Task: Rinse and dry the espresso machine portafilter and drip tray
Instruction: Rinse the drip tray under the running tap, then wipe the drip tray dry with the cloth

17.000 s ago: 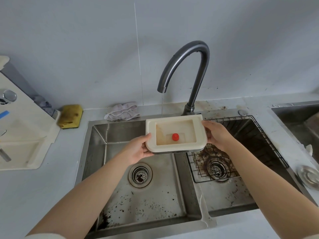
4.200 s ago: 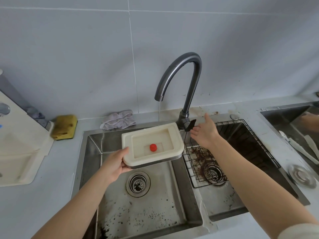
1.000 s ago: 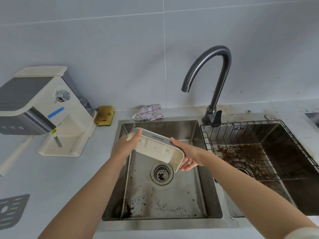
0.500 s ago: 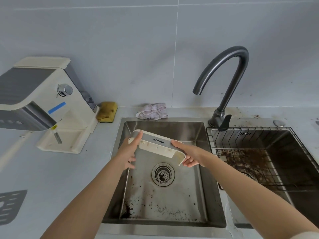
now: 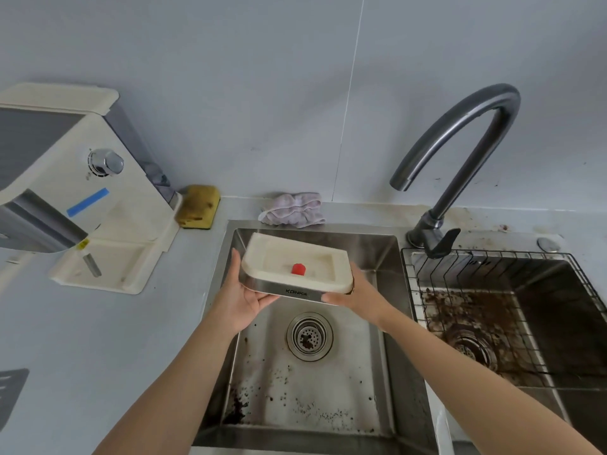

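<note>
The cream drip tray (image 5: 279,257) with a steel front and a red float (image 5: 298,268) in its well is held level, open side up, over the left sink basin (image 5: 377,323). My left hand (image 5: 244,298) grips its left end from below. My right hand (image 5: 356,295) holds its right end. No portafilter is in view.
The espresso machine (image 5: 65,192) stands on the counter at left, its base bare. A yellow sponge (image 5: 198,206) and a crumpled cloth (image 5: 292,210) lie behind the sink. The dark tap (image 5: 460,152) is off. A wire rack (image 5: 492,307) fills the grounds-stained right basin. A grey grate (image 5: 11,392) lies at far left.
The tray was tipped with its open side down over the basin; it is now turned back upright and level. Both hands have kept hold of it. The tap no longer runs.
</note>
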Tool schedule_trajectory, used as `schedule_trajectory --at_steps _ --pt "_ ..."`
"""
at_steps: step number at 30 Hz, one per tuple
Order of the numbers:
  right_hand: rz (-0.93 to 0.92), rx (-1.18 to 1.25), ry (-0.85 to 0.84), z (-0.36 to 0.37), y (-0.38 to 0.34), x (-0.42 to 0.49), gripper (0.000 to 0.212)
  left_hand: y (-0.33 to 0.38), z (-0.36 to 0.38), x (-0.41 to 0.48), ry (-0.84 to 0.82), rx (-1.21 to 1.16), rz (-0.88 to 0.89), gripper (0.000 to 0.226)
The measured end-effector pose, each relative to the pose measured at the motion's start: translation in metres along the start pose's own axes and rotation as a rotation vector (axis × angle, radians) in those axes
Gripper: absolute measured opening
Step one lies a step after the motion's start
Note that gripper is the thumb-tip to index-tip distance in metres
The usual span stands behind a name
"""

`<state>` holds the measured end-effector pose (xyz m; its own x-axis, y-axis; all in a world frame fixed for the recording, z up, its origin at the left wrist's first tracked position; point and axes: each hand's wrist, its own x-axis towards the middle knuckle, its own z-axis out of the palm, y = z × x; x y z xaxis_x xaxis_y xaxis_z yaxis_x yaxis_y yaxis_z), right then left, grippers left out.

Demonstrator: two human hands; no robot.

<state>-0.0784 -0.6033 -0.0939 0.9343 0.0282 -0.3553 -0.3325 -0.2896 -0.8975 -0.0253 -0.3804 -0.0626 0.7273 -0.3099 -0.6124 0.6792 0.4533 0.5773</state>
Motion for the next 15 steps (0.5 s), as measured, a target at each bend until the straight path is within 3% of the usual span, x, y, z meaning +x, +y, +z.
schedule_trajectory --at_steps 4,8,10,12,15 --pt "-0.023 -0.073 0.031 0.001 0.002 0.009 0.09 0.002 -0.009 0.008 -0.022 -0.047 0.007 0.063" --pt "-0.02 -0.139 0.002 0.003 -0.003 0.024 0.099 0.002 -0.018 0.019 -0.002 -0.114 0.012 0.025" --pt "-0.013 -0.176 -0.054 0.001 -0.014 0.03 0.101 0.004 -0.023 0.022 -0.022 -0.139 0.025 0.031" --pt "0.028 -0.17 -0.109 -0.004 -0.026 0.037 0.11 0.006 -0.029 0.026 -0.038 -0.161 0.065 0.055" --pt "0.061 -0.163 -0.06 -0.014 -0.045 0.057 0.102 0.012 -0.039 0.029 -0.042 -0.193 0.113 0.041"
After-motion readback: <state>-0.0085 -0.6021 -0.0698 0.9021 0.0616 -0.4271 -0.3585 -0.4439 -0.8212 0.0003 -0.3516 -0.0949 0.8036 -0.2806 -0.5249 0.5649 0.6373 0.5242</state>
